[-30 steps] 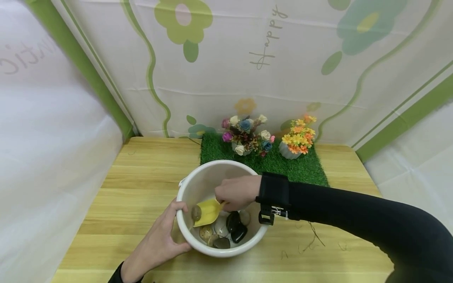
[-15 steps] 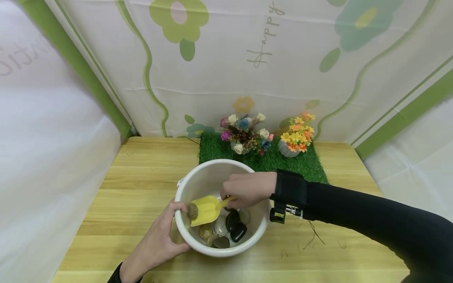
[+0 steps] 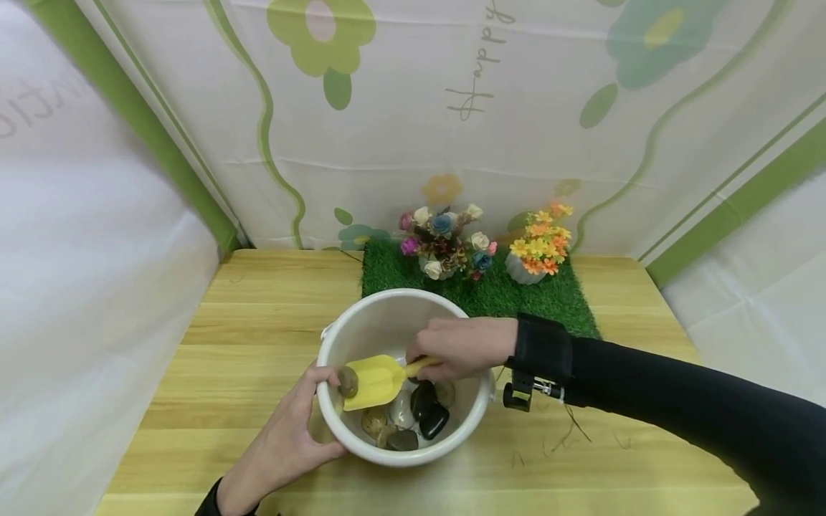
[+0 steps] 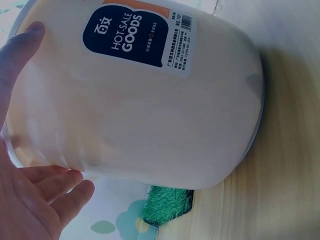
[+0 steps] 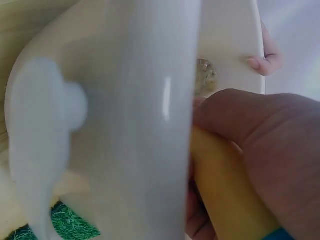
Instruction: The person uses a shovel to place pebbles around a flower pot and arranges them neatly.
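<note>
the right hand is farther right than a second ago, and its black wristband, which overlapped the right rim of the bucket, now lies beyond it. more handle of the yellow scoop shows between blade and fingers, and the blade looks slightly larger. the stone at its tip is closer to the left hand, its edge just beside a fingertip.

The right forearm, in a black sleeve, stretches in from the right side of the head view to the right hand, back upward, fingers curled in a grip with the thumb bent. The left hand reaches up from the lower left, palm inward, its thumb spread well apart from the fingers, holding between them.
</note>
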Available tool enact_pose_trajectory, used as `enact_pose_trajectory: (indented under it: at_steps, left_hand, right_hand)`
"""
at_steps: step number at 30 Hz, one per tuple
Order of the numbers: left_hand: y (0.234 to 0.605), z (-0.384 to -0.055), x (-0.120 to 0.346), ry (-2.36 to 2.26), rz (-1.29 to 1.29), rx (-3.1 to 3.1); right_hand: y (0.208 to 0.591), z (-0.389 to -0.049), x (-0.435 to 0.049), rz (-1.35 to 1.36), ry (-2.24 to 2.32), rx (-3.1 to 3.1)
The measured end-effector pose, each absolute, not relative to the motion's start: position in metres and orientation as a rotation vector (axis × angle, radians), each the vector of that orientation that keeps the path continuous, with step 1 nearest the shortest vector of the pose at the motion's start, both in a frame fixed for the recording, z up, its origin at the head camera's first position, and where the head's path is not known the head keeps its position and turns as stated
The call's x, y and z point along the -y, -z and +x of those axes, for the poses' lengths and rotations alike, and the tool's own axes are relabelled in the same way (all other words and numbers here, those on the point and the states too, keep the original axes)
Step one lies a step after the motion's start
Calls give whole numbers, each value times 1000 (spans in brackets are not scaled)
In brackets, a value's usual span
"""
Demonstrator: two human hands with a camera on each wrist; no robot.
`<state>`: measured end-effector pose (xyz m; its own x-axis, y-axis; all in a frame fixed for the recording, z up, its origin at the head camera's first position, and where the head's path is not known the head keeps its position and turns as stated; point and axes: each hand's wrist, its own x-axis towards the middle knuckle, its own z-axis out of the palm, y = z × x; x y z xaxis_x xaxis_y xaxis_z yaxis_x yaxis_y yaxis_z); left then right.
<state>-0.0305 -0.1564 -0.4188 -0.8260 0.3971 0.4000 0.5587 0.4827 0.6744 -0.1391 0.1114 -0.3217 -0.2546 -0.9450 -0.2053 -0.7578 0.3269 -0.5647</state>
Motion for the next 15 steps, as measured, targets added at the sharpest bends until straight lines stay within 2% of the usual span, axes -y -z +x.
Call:
enact_pose_trajectory:
  at_steps: [15]
  left_hand:
    - [419, -30, 158, 1229, -808, 2567]
  right_hand:
    - [324, -139, -121, -1558, 610, -2092]
